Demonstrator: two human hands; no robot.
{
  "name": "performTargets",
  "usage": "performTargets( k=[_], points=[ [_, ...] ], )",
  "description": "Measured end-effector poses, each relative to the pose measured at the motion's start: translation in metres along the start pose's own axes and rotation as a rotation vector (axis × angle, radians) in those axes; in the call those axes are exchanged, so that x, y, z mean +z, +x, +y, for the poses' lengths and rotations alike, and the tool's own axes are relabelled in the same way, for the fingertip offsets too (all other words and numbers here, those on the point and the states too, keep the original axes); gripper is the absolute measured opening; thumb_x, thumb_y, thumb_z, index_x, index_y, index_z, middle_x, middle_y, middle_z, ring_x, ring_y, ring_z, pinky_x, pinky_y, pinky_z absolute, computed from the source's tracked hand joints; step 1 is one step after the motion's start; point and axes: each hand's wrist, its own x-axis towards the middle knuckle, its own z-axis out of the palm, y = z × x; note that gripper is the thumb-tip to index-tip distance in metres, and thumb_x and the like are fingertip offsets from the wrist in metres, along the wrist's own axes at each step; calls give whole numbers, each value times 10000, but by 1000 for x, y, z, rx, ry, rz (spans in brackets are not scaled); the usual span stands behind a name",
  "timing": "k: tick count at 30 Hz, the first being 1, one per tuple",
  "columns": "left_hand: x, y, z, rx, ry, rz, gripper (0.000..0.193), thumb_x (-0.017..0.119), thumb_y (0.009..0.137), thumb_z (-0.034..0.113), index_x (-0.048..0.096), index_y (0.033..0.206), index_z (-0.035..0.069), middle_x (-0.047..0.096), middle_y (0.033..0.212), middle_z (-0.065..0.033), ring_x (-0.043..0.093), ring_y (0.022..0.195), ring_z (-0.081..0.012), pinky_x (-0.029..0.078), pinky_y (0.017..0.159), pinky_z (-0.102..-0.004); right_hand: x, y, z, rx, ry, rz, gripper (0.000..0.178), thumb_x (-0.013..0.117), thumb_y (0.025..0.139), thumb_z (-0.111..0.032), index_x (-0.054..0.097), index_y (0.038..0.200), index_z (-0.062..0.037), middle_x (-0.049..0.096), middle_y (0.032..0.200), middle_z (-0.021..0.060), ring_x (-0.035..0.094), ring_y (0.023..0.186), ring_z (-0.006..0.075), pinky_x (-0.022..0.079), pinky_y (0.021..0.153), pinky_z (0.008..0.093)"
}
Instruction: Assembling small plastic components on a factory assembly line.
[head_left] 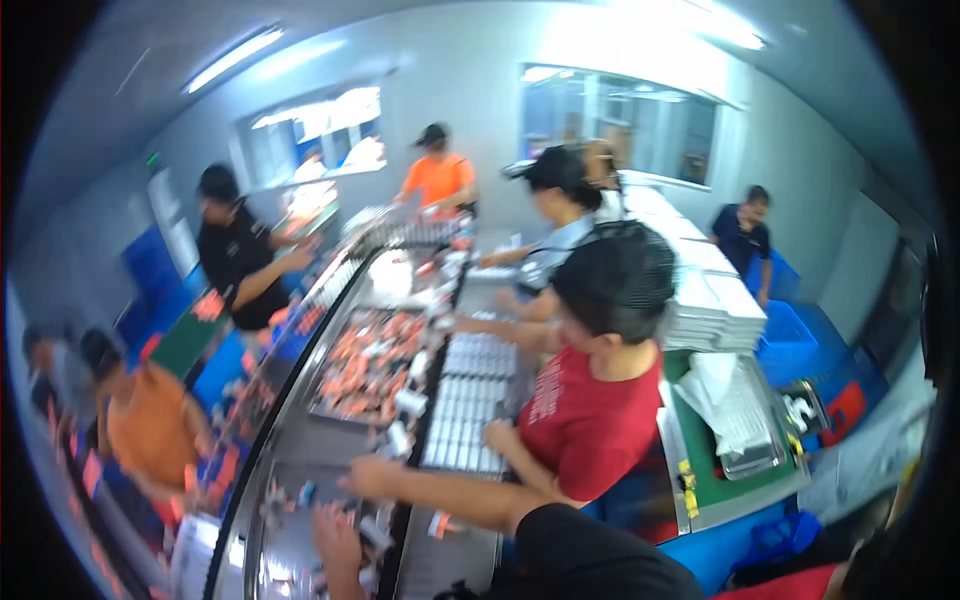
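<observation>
My left hand (338,548) is over the metal work surface (300,560) at the lower left, its fingers pointing away from me and blurred. My right hand (372,480), at the end of a black-sleeved arm, reaches left over the same surface; motion smears its fingers too. Small orange, white and dark pieces (275,500) lie around both hands, with a small blue piece (306,491) among them. Whether either hand holds one I cannot tell. Beyond them, a shallow tray (318,405) is heaped with orange and white pieces (372,365). White roll-shaped pieces (409,402) lie along its right edge.
White slotted trays (465,405) line the right side of the line. A co-worker in red (600,415) stands close on my right, arms reaching in. Stacked white trays (700,300) and a green-topped table (730,490) stand behind that person. Other people work further off.
</observation>
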Motion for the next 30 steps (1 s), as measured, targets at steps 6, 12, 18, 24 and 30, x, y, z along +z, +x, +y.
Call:
performTargets(
  k=[6, 12, 18, 24, 30],
  points=[
    [47, -6, -45, -110, 276, -97, 526, 506, 1000, 166, 395, 1457, -67, 676, 1107, -262, 659, 988, -434, 500, 885, -519, -35, 39, -10, -314, 15, 353, 210, 593, 913, -260, 648, 839, -71, 600, 867, 136, 629, 838, 343, 497, 735, 482],
    [37, 37, -34, 2, 8, 69, 553, 461, 1018, 183, 339, 1517, -24, 668, 1158, -257, 656, 1016, -427, 496, 890, -496, 5, 40, 16, -358, -133, 131, 264, 576, 960, -334, 644, 856, -102, 613, 891, 108, 629, 934, 320, 457, 785, 458],
    [24, -14, -32, -63, 234, 6, 551, 494, 1002, 316, 439, 1454, 5, 577, 1336, -271, 590, 1165, -439, 469, 981, -510, -13, 76, -19, -250, 8, 174, 242, 530, 982, -288, 651, 952, -80, 657, 963, 138, 652, 968, 352, 500, 789, 532],
    [-3, 13, 24, -21, 125, 19, 403, 630, 917, 262, 554, 1225, 13, 648, 1059, -269, 623, 956, -482, 486, 828, -561, 22, 56, 16, -307, -127, 66, 296, 574, 951, -325, 714, 941, -64, 677, 928, 182, 657, 913, 386, 527, 804, 512],
    [41, -31, -2, 58, 401, 166, 610, 548, 963, 476, 516, 1387, 38, 617, 1230, -218, 556, 1222, -391, 434, 979, -581, -51, 36, -48, -379, 214, 219, 165, 605, 912, -166, 690, 951, -30, 648, 884, 174, 649, 837, 381, 493, 703, 509]
  ],
)
